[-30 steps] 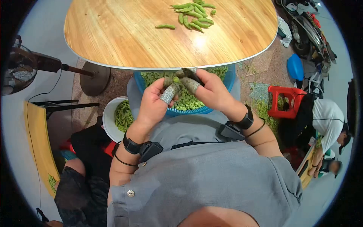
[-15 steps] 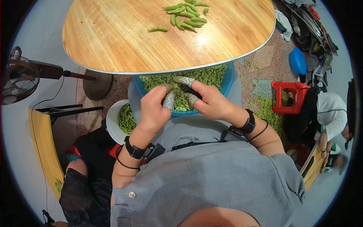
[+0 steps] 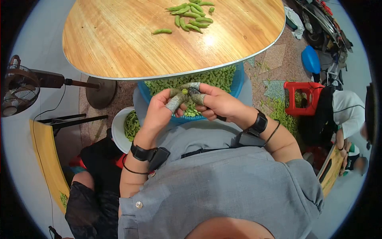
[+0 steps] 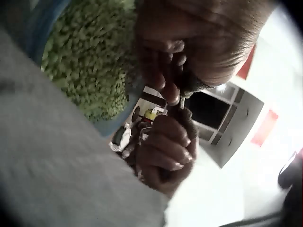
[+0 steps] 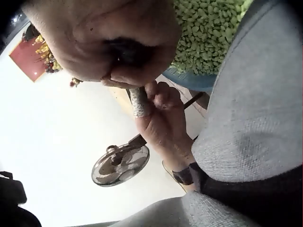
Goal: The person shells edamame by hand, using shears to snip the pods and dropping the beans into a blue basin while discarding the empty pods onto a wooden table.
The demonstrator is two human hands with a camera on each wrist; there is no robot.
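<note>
Over a blue basin (image 3: 240,83) of shelled green beans (image 3: 217,79), both hands meet at the fingertips. Wrapped in pale, stained coverings, the thumb and forefinger of my left hand (image 3: 157,114) pinch a green bean pod (image 3: 184,91), of which only a small rounded bit shows. My right hand (image 3: 226,105), its thumb and finger wrapped too, curls round a dark narrow tool (image 3: 221,118). One end of the tool pokes out below the palm; its kind is hidden by the fingers. In the right wrist view, the left thumb (image 5: 138,101) reaches up to the right hand.
Several whole pods (image 3: 193,18) lie on the wooden table (image 3: 119,44) just beyond the basin. A white bucket (image 3: 118,133) of pods stands at left, near a fan (image 3: 22,89). To the right are a red stool (image 3: 292,109), scattered husks (image 3: 281,115) and a seated person (image 3: 348,111).
The right hand's dark tool, seen between its fingertips earlier, is now mostly covered, its end showing below the palm. The hands stay together over the basin. The head view has shifted slightly.
</note>
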